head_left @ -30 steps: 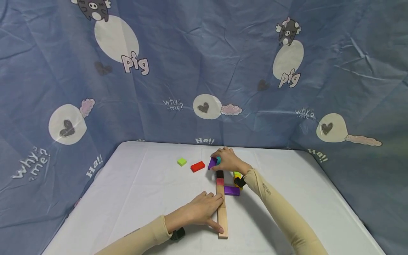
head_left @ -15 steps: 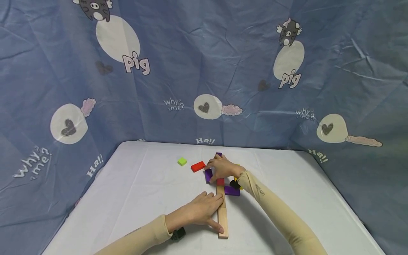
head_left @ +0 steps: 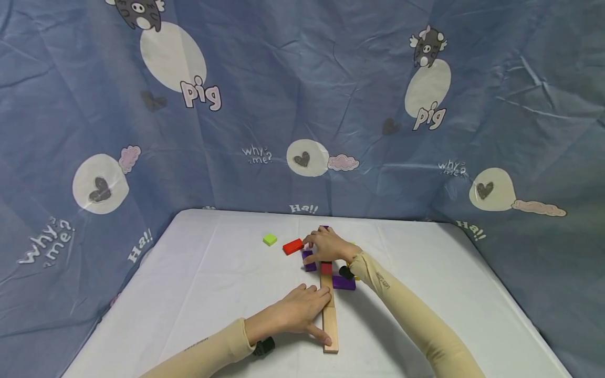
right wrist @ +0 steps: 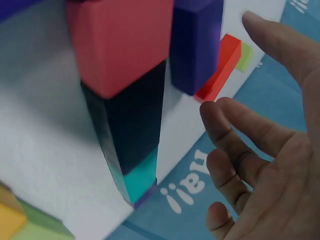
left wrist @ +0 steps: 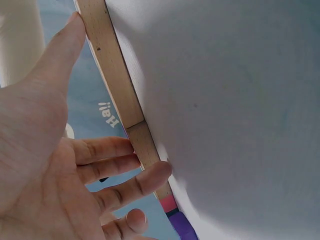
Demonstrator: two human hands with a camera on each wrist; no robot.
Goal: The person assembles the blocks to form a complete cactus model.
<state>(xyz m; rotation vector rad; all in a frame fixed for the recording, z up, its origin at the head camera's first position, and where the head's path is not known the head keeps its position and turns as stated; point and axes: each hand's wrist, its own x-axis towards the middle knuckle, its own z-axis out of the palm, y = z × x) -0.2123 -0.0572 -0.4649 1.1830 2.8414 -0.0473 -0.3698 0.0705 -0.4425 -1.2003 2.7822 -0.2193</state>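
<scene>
A straight row of blocks runs away from me: plain wooden blocks (head_left: 330,328), then a red-pink block (head_left: 326,268), a black block (right wrist: 135,115), a teal block (right wrist: 141,176) and a purple end (head_left: 324,228). My left hand (head_left: 302,310) rests along the left side of the wooden blocks, thumb and fingers spread and touching them. A loose purple block (head_left: 309,261) stands left of the row by the black block. My right hand (head_left: 326,245) hovers over the row's far part, its fingers relaxed and apart from that purple block in the right wrist view.
A red block (head_left: 293,247) and a small lime-green block (head_left: 270,239) lie at the back left. Right of the row lies another purple block (head_left: 344,283). Yellow and green blocks (right wrist: 30,220) sit beyond it, mostly hidden by my right wrist in the head view.
My right hand brought the loose purple block nearer, down to the row's left side, and let go of it. The row's purple far end came into view. My left hand stays put.
</scene>
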